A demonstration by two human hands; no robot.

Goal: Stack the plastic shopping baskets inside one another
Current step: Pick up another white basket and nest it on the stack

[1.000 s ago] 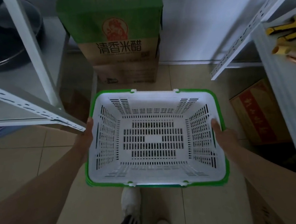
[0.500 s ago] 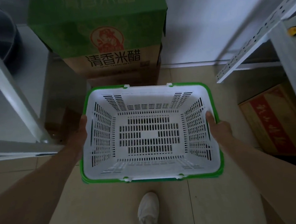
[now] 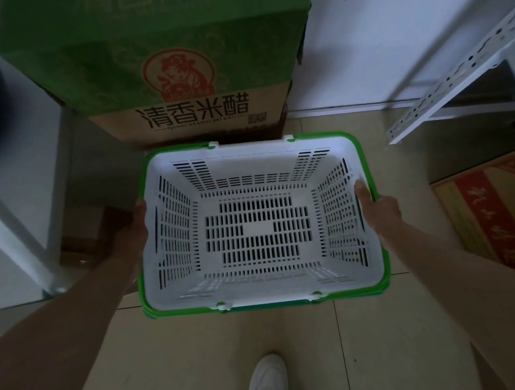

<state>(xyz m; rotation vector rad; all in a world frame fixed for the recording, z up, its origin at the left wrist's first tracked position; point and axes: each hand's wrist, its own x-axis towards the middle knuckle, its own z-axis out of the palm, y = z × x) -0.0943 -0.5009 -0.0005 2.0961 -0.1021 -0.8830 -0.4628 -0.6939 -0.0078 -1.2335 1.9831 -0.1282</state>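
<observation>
Here the white plastic shopping basket (image 3: 259, 225) with its green rim sits in the centre of the frame, carried level above the tiled floor (image 3: 364, 339) and just in front of the green rice-vinegar carton (image 3: 158, 65) at upper centre. The left hand (image 3: 133, 232) clasps the left short wall from outside, thumb at the rim; the right hand (image 3: 377, 210) clasps the right short wall, thumb hooked over the edge into the basket. Each grip is closed on the basket. A second green edge shows under the near rim at lower centre, perhaps another basket nested beneath, though that is not certain.

The basket looks light: thin moulded walls, slotted all over. It is likely stiff at the rim and springy in the perforated sides, so the rim is the sound place to hold. The smooth plastic may slip a little. Two opposite ends keep it level for nesting.
</observation>
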